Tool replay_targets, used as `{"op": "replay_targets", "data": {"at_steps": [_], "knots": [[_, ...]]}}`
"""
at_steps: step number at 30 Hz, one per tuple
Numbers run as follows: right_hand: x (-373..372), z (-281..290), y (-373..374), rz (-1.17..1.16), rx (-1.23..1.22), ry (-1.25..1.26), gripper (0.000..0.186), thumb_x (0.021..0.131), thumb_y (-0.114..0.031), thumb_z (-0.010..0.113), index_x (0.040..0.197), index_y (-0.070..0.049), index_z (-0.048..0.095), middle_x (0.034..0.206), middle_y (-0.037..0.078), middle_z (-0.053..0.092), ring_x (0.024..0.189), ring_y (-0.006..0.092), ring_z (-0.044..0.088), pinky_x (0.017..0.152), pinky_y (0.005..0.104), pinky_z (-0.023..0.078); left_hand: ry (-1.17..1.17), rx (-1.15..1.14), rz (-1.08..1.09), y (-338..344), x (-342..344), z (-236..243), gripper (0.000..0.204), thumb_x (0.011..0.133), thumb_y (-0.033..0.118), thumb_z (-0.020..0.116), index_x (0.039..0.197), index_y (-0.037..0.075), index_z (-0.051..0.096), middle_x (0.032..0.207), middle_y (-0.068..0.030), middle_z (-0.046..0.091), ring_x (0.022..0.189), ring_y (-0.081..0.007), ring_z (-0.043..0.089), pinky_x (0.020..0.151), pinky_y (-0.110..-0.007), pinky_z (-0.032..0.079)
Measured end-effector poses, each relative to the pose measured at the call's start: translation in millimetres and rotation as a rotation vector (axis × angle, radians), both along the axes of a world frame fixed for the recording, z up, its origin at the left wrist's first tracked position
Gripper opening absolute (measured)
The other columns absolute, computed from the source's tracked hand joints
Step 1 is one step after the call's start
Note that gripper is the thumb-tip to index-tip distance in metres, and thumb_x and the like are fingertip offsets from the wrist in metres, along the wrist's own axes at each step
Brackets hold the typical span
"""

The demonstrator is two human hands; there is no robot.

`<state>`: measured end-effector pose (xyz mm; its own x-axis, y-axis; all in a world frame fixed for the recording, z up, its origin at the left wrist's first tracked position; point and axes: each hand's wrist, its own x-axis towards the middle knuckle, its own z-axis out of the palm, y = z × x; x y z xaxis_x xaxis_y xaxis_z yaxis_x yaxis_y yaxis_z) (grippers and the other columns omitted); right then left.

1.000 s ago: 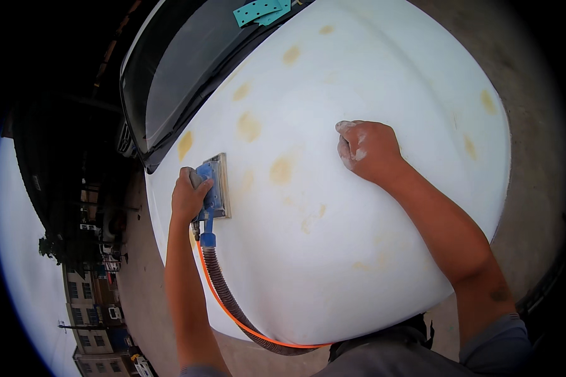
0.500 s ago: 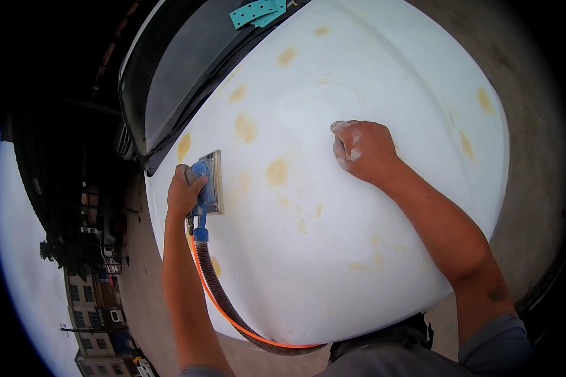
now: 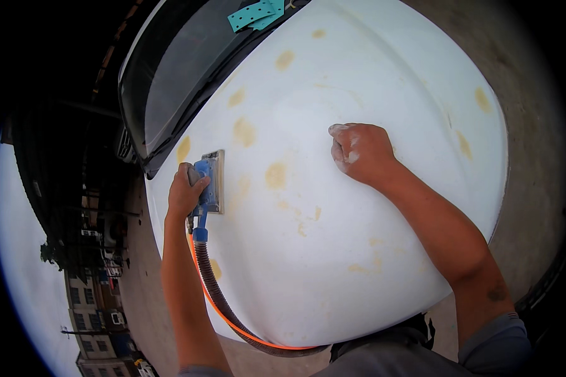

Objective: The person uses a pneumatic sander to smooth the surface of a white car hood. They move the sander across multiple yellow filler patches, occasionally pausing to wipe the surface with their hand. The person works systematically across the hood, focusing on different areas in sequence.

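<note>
My left hand (image 3: pixel 185 191) is closed round a blue air sander (image 3: pixel 203 173), whose flat rectangular pad (image 3: pixel 217 182) lies against the left side of a white car hood (image 3: pixel 333 270). A ribbed dark hose (image 3: pixel 215 289) and a thin orange air line (image 3: pixel 202 283) trail from the sander toward my body. Over the middle of the hood, my right hand (image 3: pixel 363 149) is curled into a fist with white dust on the thumb and fingers. Its palm side is hidden, so whether anything is inside cannot be seen. Yellowish patches (image 3: pixel 275 176) dot the hood.
Perforated teal sanding sheets (image 3: pixel 255 15) lie by the windshield (image 3: pixel 182 69) at the far left. A black wiper strip (image 3: pixel 195 103) runs along the glass. Concrete ground (image 3: pixel 534 138) surrounds the car, with buildings (image 3: pixel 94 314) at lower left.
Almost nothing differs. The whole view has shifted very slightly; the left hand stays on the sander and the right stays in a fist.
</note>
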<state>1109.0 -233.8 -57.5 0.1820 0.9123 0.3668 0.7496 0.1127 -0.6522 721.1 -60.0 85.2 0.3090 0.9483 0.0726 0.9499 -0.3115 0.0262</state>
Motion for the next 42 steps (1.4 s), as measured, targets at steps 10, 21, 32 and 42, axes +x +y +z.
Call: {"op": "replay_targets", "data": {"at_steps": [10,21,32,42], "knots": [[-3,7,0,0.0,-0.088,-0.027,0.011,0.092,-0.011,0.061,0.083,-0.006,0.056,0.078,0.011,0.065,0.075,0.0316,0.065,0.064,0.0453,0.051,-0.026,0.011,-0.005,10,-23,3,0.057,0.088,0.029,0.085,0.126,-0.003,0.056,0.11,-0.0262,0.07,0.1,-0.0398,0.07,0.091,-0.046,0.055],[-3,5,1,-0.022,-0.053,-0.015,0.012,0.092,-0.011,0.061,0.082,-0.006,0.056,0.079,0.01,0.065,0.076,0.0313,0.066,0.065,0.0444,0.052,0.03,-0.027,0.01,-42,-14,-5,0.063,0.086,0.029,0.086,0.132,0.001,0.053,0.116,-0.0246,0.067,0.104,-0.0407,0.069,0.093,-0.047,0.055],[-8,4,7,-0.027,0.0,-0.035,0.011,0.089,-0.008,0.062,0.081,-0.006,0.056,0.076,0.011,0.063,0.074,0.0328,0.065,0.064,0.0454,0.051,-0.004,-0.016,0.045,4,-41,4,0.057,0.088,0.03,0.084,0.128,-0.002,0.057,0.114,-0.0263,0.07,0.1,-0.0407,0.07,0.092,-0.046,0.056],[-8,3,5,-0.021,-0.02,-0.019,0.01,0.089,-0.01,0.063,0.081,-0.007,0.057,0.075,0.012,0.063,0.074,0.0327,0.066,0.064,0.0452,0.052,0.026,-0.057,0.032,-6,-36,2,0.06,0.088,0.03,0.084,0.132,0.0,0.055,0.117,-0.0271,0.068,0.104,-0.0419,0.07,0.092,-0.047,0.055]]}}
